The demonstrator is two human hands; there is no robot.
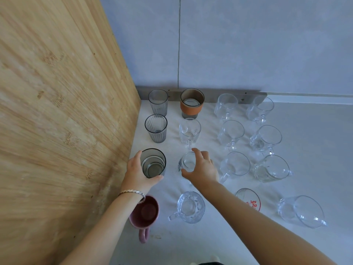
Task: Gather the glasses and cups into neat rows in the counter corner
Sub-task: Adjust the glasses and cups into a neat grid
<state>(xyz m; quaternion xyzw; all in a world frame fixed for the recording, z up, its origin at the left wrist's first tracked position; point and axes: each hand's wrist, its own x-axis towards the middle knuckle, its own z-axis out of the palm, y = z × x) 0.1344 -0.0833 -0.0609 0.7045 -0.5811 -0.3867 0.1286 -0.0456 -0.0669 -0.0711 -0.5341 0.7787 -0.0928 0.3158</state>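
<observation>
Beside the wooden side panel (57,111), the left hand (135,169) grips a smoky grey glass tumbler (154,162) while the right hand (205,169) pinches a small clear glass cup (188,162).

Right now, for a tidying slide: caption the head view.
Left hand grips a smoky tumbler, right hand a clear glass, among rowed glasses in the counter corner.

Smoky grey ribbed glasses (156,128); a cup with an orange band (192,106); a pink mug (144,213); red print on one glass (248,199); a pale table (305,131).
</observation>
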